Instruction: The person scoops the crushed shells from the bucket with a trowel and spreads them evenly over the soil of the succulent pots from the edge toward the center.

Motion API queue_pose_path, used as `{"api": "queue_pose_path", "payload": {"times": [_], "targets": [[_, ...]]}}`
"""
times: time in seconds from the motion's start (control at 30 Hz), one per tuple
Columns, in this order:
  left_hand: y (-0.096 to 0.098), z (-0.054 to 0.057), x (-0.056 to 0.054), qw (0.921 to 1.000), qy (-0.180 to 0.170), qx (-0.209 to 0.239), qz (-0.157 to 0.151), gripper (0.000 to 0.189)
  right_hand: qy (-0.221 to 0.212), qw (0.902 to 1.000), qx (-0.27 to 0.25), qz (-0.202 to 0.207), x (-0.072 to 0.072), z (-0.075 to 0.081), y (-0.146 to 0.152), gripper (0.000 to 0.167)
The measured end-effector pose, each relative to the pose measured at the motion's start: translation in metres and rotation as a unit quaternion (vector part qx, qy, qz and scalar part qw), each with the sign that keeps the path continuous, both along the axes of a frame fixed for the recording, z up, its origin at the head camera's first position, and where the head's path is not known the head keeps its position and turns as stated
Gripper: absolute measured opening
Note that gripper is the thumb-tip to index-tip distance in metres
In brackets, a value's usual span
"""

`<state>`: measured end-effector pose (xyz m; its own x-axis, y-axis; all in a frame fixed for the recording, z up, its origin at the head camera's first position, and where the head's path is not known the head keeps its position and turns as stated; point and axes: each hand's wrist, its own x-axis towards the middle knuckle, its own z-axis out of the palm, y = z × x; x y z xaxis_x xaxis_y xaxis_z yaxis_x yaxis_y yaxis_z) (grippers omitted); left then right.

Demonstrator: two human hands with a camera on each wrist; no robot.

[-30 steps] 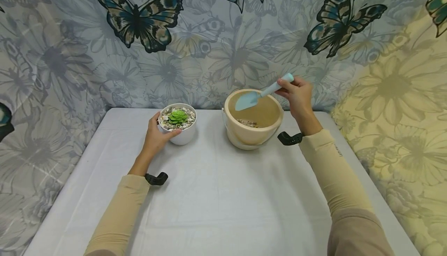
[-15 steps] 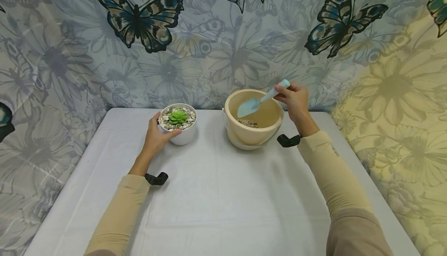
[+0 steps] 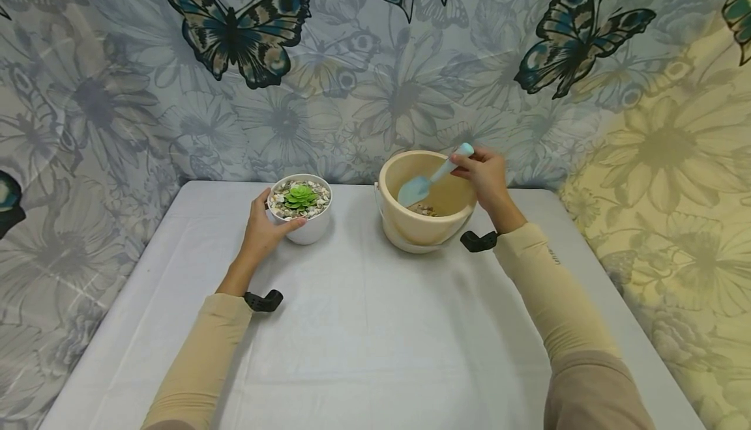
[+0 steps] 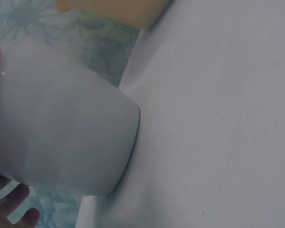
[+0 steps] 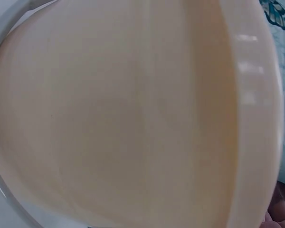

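Observation:
In the head view, my left hand [image 3: 260,229] holds a small white flowerpot [image 3: 309,229], thumb at its front and fingers round its left side. A green succulent [image 3: 300,197] sits among pebbles filling that pot. The left wrist view shows the pot's smooth wall [image 4: 61,118], its base on the table. My right hand [image 3: 488,179] grips the handle of a light blue trowel [image 3: 414,191]. Its blade dips inside a cream bucket [image 3: 424,231], tip close to some pebbles [image 3: 424,210] at the bottom. The bucket's outer wall [image 5: 133,114] fills the right wrist view and hides most of the trowel.
Both containers stand near the far edge of a table with a white cloth [image 3: 364,326], a gap between them. Behind hangs a butterfly-printed cloth [image 3: 405,98]. The bucket's thin bail handle [image 5: 9,194] hangs down round its side.
My right hand has come down and left, lowering the trowel's blade from the bucket's rim to deep inside it. My left hand and the flowerpot stay in place.

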<state>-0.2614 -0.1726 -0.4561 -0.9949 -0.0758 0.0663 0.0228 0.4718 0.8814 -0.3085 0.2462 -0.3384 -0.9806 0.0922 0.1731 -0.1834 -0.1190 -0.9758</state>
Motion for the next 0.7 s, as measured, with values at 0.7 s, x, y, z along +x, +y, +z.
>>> {"api": "queue_pose_path", "payload": {"times": [0.7], "targets": [[0.001, 0.001, 0.002, 1.0000, -0.004, -0.001, 0.001, 0.116, -0.061, 0.9739, 0.212, 0.056, -0.007, -0.012, -0.018, 0.034]]}}
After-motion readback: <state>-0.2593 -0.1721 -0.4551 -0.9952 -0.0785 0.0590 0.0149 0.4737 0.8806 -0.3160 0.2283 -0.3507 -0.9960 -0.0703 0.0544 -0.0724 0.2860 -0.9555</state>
